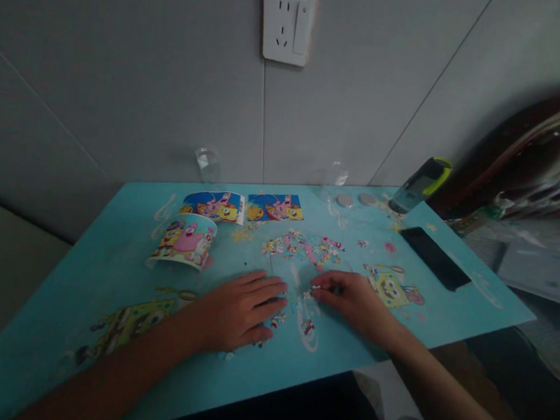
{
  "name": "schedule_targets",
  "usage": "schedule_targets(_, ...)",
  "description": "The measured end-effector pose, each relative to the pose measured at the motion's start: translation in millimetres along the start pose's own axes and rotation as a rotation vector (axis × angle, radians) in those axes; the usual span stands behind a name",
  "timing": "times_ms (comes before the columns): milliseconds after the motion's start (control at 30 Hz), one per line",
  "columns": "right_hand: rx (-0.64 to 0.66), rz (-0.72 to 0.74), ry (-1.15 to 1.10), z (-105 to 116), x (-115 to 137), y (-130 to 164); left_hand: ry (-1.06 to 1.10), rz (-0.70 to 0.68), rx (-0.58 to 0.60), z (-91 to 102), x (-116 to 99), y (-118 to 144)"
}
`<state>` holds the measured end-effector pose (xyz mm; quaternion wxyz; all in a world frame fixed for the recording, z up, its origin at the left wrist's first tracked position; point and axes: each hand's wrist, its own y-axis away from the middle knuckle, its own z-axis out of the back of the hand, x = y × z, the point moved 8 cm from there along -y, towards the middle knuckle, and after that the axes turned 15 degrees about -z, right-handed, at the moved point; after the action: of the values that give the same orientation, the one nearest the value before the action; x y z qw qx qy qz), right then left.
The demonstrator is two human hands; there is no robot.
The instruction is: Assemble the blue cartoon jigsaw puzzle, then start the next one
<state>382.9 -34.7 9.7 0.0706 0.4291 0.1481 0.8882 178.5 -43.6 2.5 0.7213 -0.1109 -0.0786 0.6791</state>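
My left hand [239, 310] lies flat, palm down, on a light blue cartoon-printed table [83, 271], its fingers spread over a few small puzzle pieces [277, 319]. My right hand [350, 299] rests just to the right, thumb and fingers pinched on a small puzzle piece [316, 291] near the table's middle. A loose heap of colourful puzzle pieces [303, 246] lies just beyond both hands. A cartoon-printed paper cup [185, 241] lies on its side at the left.
Two cartoon picture cards [243, 207] lie near the wall. A black phone [435, 257] lies at the right, beside a grey and yellow-green device [420, 184]. Two round grey discs [355, 199] sit at the back. A wall socket [287, 20] is above.
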Motion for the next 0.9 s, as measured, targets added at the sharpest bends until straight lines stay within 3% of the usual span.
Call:
schedule_targets(167, -0.029, 0.118, 0.100, -11, 16, -1, -0.002, 0.000, -0.012, 0.0, 1, 3)
schedule_targets(467, -0.103, 0.139, 0.153, 2, 4, -1, -0.011, -0.001, 0.014, -0.4, 0, 5)
schedule_targets(700, 0.036, 0.267, 0.242, -16, 15, 19, 0.001, -0.003, -0.023, 3.6, 0, 3)
schedule_targets(800, -0.076, 0.253, 0.298, -6, 7, 21, 0.007, 0.012, -0.025, 3.1, 1, 4)
schedule_targets(900, -0.197, 0.192, 0.334, 17, -14, 23, -0.001, 0.012, -0.009, -0.4, 2, 6)
